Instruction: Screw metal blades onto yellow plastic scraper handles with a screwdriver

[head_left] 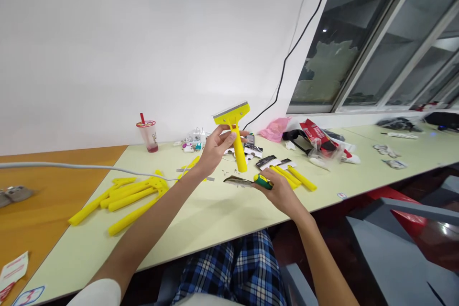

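Note:
My left hand [216,147] is closed around the upper handle of a yellow scraper [239,150], holding it upright over the table. Its wide head is at the top, with a metal blade edge and two screws. Lower and to the right, my right hand [281,191] grips a tool with a green-and-yellow handle [263,181]; its exact kind is not clear. A dark, shiny, flat piece [238,180] extends left from that tool, and I cannot tell whether it belongs to it. Several yellow scraper handles [134,193] lie piled at left, and more yellow handles [301,179] lie beside my right hand.
Black-and-white cards [268,162] and small loose metal bits [229,172] lie mid-table. A lidded cup [147,136] stands near the wall. A pink bag [275,129] and a red package [317,136] are at back right. A grey cable [89,167] crosses the left side.

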Available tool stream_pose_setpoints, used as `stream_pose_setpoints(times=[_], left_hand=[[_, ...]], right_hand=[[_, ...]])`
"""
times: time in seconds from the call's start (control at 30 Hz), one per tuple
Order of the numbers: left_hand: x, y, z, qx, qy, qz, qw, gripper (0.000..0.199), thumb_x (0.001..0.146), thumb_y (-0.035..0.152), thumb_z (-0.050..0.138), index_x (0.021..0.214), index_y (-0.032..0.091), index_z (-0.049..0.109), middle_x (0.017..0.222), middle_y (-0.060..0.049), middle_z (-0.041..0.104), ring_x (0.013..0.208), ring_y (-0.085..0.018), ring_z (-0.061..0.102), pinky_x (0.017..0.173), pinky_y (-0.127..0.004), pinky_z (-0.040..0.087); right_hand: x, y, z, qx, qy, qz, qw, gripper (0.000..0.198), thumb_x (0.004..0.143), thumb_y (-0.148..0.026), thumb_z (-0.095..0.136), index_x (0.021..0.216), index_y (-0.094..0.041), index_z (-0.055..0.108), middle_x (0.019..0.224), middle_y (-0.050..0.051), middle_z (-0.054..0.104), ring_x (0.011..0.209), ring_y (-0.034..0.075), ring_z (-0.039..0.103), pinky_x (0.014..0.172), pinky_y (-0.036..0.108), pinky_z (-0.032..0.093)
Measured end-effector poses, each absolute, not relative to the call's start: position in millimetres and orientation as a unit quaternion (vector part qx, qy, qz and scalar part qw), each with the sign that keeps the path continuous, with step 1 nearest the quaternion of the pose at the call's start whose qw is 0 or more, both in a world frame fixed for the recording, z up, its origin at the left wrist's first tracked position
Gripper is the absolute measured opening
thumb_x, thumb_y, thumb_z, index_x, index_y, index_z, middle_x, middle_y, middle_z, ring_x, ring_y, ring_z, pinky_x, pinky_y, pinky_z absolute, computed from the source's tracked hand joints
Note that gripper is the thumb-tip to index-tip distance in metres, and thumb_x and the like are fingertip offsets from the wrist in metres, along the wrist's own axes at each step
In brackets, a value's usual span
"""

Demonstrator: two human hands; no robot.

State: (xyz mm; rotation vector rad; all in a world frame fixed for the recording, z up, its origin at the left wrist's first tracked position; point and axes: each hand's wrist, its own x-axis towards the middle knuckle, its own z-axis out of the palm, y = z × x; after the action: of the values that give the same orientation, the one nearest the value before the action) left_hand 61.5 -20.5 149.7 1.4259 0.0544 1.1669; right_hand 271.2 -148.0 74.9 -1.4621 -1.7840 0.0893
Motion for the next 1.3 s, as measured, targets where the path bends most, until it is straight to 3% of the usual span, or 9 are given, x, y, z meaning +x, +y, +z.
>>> stream_pose_setpoints(times=[0.33,0.4,0.47,0.53,0.6,0.73,0.97,1.17,1.3], left_hand=[[13,-30,167,0.731,0.037,0.447,0.514,0.034,0.102,0.041,0.077,0.121,0.019,0.06,0.123,-0.018,0.083,0.11,-0.029,0.081,0.101,-0.048,0.063],[8,-28,170,0.724,0.041,0.466,0.507,0.036,0.1,0.042,0.08,0.118,0.019,0.059,0.118,-0.016,0.084,0.109,-0.029,0.082,0.1,-0.049,0.065],[6,-27,173,0.717,0.043,0.484,0.5,0.037,0.099,0.043,0.081,0.118,0.019,0.059,0.116,-0.015,0.084,0.106,-0.029,0.082,0.1,-0.05,0.065],[5,-27,175,0.712,0.046,0.494,0.497,0.037,0.1,0.043,0.08,0.118,0.018,0.059,0.116,-0.015,0.084,0.103,-0.029,0.083,0.099,-0.05,0.066],[6,-28,175,0.712,0.047,0.493,0.498,0.036,0.1,0.042,0.08,0.117,0.018,0.059,0.116,-0.016,0.083,0.102,-0.029,0.083,0.097,-0.05,0.067],[10,-33,173,0.72,0.043,0.475,0.504,0.036,0.099,0.042,0.081,0.118,0.017,0.062,0.119,-0.017,0.083,0.107,-0.032,0.082,0.097,-0.051,0.067],[21,-35,160,0.738,0.065,0.426,0.519,0.042,0.095,0.042,0.085,0.122,0.015,0.067,0.121,-0.019,0.081,0.114,-0.036,0.08,0.091,-0.048,0.069],[27,-29,152,0.72,0.071,0.42,0.548,0.051,0.09,0.035,0.091,0.127,0.021,0.058,0.117,-0.013,0.079,0.116,-0.034,0.079,0.084,-0.041,0.069],[25,-26,156,0.704,0.068,0.428,0.563,0.061,0.088,0.033,0.092,0.135,0.026,0.054,0.12,-0.011,0.077,0.116,-0.033,0.079,0.084,-0.038,0.069]], right_hand=[[272,-160,85,-0.623,-0.684,0.026,0.379,0.034,0.097,-0.055,0.075,0.086,-0.024,0.067,0.074,0.0,0.068,0.067,0.019,0.055,0.063,0.031,0.042],[271,-162,86,-0.619,-0.69,0.037,0.373,0.027,0.097,-0.05,0.076,0.092,-0.024,0.071,0.085,0.003,0.075,0.075,0.023,0.065,0.069,0.033,0.049],[270,-165,89,-0.594,-0.707,0.045,0.38,0.023,0.098,-0.047,0.075,0.094,-0.025,0.072,0.111,0.007,0.081,0.095,0.027,0.074,0.083,0.037,0.055],[269,-167,92,-0.567,-0.723,0.036,0.393,0.025,0.1,-0.046,0.074,0.089,-0.025,0.07,0.136,0.009,0.076,0.111,0.03,0.074,0.094,0.041,0.055],[268,-169,94,-0.557,-0.728,0.016,0.4,0.031,0.101,-0.048,0.073,0.083,-0.024,0.067,0.143,0.01,0.071,0.111,0.03,0.074,0.091,0.041,0.055],[265,-172,97,-0.561,-0.724,-0.007,0.4,0.034,0.103,-0.056,0.069,0.092,-0.024,0.071,0.122,0.012,0.072,0.096,0.027,0.072,0.082,0.04,0.054],[258,-179,104,-0.606,-0.7,0.053,0.374,0.03,0.105,-0.056,0.065,0.099,-0.026,0.069,0.076,0.001,0.074,0.069,0.023,0.067,0.069,0.033,0.048],[258,-182,104,-0.6,-0.697,0.024,0.391,0.02,0.105,-0.045,0.066,0.097,-0.027,0.062,0.096,0.004,0.083,0.072,0.021,0.064,0.066,0.031,0.047],[258,-184,105,-0.582,-0.714,0.022,0.388,0.015,0.105,-0.04,0.065,0.107,-0.026,0.071,0.097,0.004,0.081,0.072,0.02,0.061,0.068,0.03,0.047]])
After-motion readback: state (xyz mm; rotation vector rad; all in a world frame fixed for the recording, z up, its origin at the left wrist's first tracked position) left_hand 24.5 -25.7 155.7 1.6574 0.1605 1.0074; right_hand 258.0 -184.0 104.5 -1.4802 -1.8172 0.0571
